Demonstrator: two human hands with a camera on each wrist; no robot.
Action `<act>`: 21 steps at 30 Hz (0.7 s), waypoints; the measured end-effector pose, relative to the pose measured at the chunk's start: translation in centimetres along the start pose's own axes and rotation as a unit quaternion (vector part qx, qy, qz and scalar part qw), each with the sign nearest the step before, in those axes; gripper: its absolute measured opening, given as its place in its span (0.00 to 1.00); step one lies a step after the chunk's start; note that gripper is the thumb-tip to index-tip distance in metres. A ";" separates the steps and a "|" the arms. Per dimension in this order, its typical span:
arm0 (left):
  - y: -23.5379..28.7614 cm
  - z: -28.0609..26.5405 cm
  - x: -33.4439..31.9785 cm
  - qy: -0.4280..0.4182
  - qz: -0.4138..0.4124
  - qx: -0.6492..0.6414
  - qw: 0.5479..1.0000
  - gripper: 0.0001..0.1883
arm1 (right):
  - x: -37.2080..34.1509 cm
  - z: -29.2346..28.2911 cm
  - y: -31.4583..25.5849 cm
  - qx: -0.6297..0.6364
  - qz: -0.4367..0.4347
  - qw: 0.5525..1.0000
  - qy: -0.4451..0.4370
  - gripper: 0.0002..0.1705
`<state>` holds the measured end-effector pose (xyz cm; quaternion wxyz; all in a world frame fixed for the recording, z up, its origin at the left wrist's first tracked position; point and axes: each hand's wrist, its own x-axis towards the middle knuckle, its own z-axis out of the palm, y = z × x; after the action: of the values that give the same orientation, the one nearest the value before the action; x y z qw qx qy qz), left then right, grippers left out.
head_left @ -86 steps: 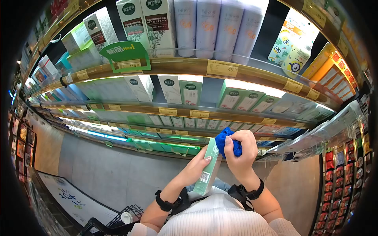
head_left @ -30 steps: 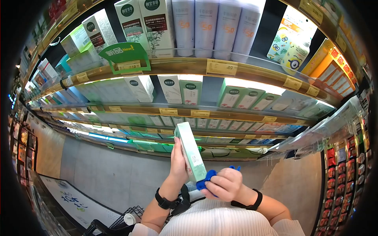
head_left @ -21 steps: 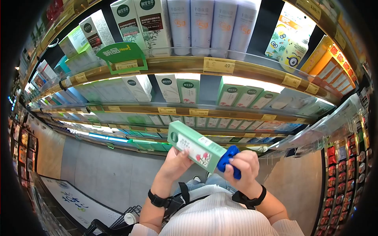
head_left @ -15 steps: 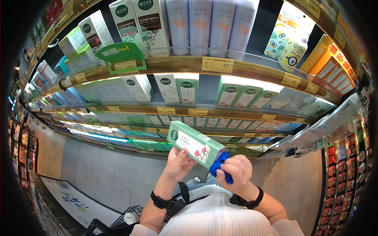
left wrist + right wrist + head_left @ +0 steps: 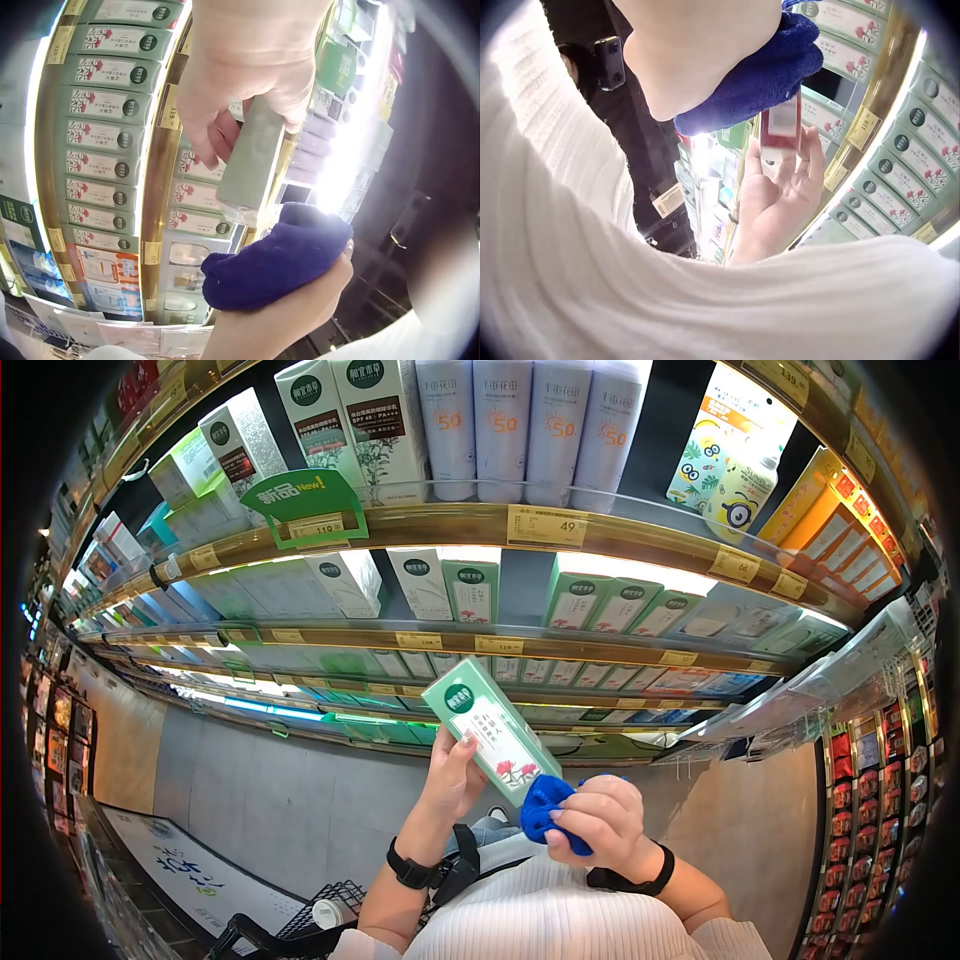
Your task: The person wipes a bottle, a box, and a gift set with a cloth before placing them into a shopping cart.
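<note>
My left hand (image 5: pixel 450 772) grips a green cosmetics box (image 5: pixel 492 728) by its left side, thumb over the front face. The box slants from upper left to lower right, its front with a dark round logo, a white label and red flowers turned up. In my right hand (image 5: pixel 606 822) is a bunched blue cloth (image 5: pixel 546 812), which overlaps the lower end of the box. From the left wrist, the cloth (image 5: pixel 277 259) shows close to the box's end (image 5: pixel 251 161). A red end of the box (image 5: pixel 780 129) shows beside the cloth in the right wrist view.
Shelves with gold price rails (image 5: pixel 440 525) stand ahead, holding similar green boxes (image 5: pixel 580 600) and purple spray cans (image 5: pixel 500 430). A clear plastic rack (image 5: pixel 850 660) juts out at right. A black basket (image 5: pixel 290 920) with a white cup (image 5: pixel 328 913) is at lower left.
The box has turned from its QR-code side to its flowered front, and more recently swung steeper. The blue cloth has gone from the box's upper end to its lower end.
</note>
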<state>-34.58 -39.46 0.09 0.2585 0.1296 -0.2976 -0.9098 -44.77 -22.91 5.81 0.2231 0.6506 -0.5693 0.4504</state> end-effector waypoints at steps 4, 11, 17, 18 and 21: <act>-0.5 0.1 0.1 -0.065 0.006 0.039 0.997 0.30 | -0.1 -0.2 0.4 -0.013 0.031 0.999 0.023 0.13; -0.5 1.8 0.4 -0.077 0.008 0.094 0.993 0.51 | -0.2 1.1 -0.1 0.010 -0.002 1.000 -0.001 0.21; -1.0 1.6 0.7 -0.070 -0.017 0.127 0.989 0.39 | -0.2 2.5 -0.7 -0.043 -0.067 0.996 -0.040 0.20; -1.0 1.6 0.7 -0.065 -0.013 0.131 0.989 0.36 | -0.1 2.6 -0.8 -0.043 -0.067 0.996 -0.041 0.20; -1.9 0.4 1.2 -0.002 -0.028 0.160 0.987 0.38 | 0.1 2.7 -0.7 -0.054 -0.050 0.995 -0.075 0.20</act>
<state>-36.46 -38.61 -0.89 0.2083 0.1752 -0.4360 -0.8578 -43.19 -24.95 4.73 0.2369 0.6970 -0.5745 0.3577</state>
